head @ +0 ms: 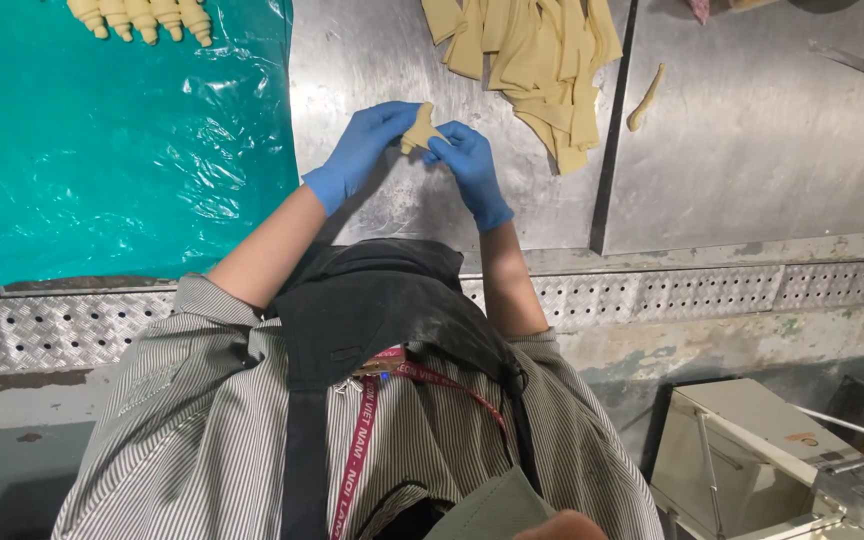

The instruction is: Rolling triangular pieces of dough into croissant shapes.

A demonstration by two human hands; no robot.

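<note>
Striped shirt and dark apron [352, 330] fill my near view. Beyond, left hand [364, 148] and right hand [467, 165], both blue-gloved, pinch one small dough piece [418, 128] between fingertips, held just above the steel counter [752, 150]. Dough strip pile [532, 55] lies just beyond it. Teal plastic sheet [102, 140] at left carries a row of rolled dough pieces [142, 17] at its far edge.

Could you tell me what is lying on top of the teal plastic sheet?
Rolled dough pieces lie in a row at the teal plastic sheet's far edge, cut off by the frame; whatever is beneath the sheet is covered.
</note>
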